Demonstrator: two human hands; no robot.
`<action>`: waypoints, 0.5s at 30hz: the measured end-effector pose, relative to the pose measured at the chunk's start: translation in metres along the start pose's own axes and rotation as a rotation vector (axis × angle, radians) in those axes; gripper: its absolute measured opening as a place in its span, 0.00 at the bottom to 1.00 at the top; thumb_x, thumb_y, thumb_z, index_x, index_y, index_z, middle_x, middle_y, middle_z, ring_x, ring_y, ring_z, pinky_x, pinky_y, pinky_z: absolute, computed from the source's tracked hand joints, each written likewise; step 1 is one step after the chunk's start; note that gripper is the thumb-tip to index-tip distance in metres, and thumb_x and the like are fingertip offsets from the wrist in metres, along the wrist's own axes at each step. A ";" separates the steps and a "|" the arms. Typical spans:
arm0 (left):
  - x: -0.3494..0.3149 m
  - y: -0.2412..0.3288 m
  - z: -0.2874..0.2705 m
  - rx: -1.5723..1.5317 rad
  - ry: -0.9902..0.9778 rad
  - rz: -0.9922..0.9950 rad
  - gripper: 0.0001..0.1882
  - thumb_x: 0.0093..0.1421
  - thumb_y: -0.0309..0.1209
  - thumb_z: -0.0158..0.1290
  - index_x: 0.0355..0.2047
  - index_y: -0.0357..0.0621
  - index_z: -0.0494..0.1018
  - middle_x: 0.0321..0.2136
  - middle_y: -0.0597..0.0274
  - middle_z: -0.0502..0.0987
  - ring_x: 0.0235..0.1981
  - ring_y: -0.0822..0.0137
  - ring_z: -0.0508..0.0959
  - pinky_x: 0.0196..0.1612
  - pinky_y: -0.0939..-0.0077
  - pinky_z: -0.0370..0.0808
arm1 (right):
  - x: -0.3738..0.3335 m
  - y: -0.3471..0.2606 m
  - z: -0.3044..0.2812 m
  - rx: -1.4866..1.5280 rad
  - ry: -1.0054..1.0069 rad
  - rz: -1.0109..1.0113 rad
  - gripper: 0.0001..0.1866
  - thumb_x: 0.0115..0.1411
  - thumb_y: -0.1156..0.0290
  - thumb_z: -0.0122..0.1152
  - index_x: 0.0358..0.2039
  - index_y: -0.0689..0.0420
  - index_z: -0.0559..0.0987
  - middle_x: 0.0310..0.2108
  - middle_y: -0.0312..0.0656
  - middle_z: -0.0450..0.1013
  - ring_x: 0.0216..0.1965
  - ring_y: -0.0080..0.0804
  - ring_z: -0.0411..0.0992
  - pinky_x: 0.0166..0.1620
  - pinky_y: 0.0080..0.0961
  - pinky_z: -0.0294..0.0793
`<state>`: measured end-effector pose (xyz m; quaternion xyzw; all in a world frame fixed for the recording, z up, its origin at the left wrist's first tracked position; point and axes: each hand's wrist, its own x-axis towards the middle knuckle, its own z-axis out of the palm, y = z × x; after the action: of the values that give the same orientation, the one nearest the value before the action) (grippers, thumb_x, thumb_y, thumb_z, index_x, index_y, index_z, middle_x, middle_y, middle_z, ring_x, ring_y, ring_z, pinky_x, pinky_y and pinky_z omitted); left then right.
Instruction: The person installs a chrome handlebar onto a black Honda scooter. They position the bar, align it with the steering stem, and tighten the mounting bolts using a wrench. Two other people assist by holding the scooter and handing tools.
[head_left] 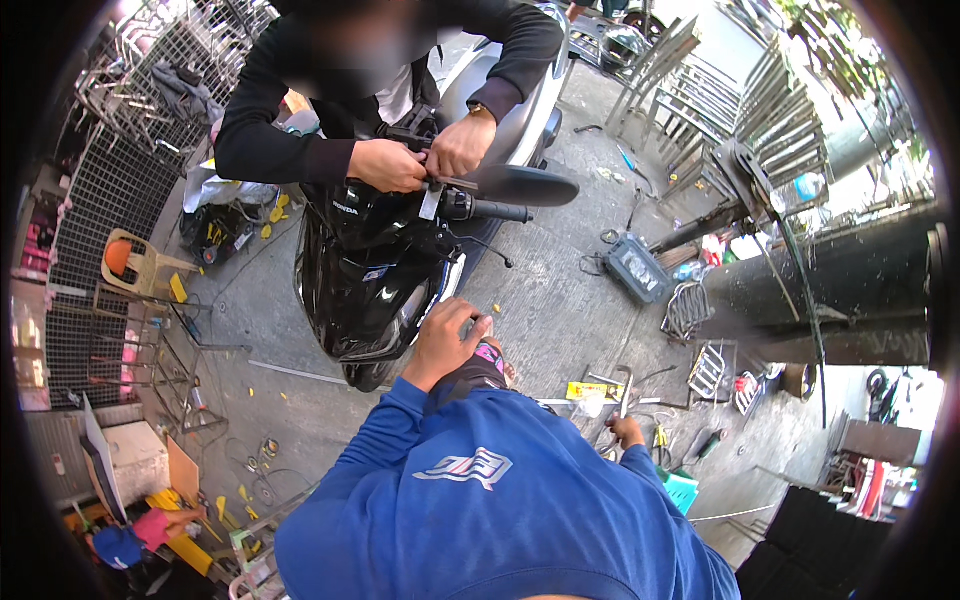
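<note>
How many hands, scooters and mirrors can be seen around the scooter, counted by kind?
Person's own hands: 2, left hand by the knee, right hand low among tools
Co-worker's hands: 2, both at the handlebar
Scooter: 1
Mirror: 1
Total: 6

We see bright daylight over the whole scene. The top right corner is so sunny it looks washed white. Shadows on the concrete floor (560, 310) are soft. The picture is round with black edges, and straight lines bend near the rim. The middle looks sharp.
</note>
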<state>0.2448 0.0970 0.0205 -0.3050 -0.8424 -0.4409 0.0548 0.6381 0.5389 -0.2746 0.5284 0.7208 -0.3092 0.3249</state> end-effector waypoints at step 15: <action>0.096 -0.055 0.008 0.144 0.386 -0.087 0.20 0.69 0.35 0.63 0.22 0.43 0.70 0.22 0.57 0.71 0.27 0.51 0.73 0.35 0.55 0.67 | 0.003 -0.115 -0.066 0.031 -0.037 -0.133 0.29 0.76 0.48 0.58 0.42 0.64 0.89 0.34 0.48 0.86 0.33 0.41 0.81 0.40 0.43 0.78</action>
<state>0.1378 0.1244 0.0110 -0.1737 -0.8579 -0.4318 0.2177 0.5177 0.5638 -0.2256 0.4784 0.7434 -0.3509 0.3088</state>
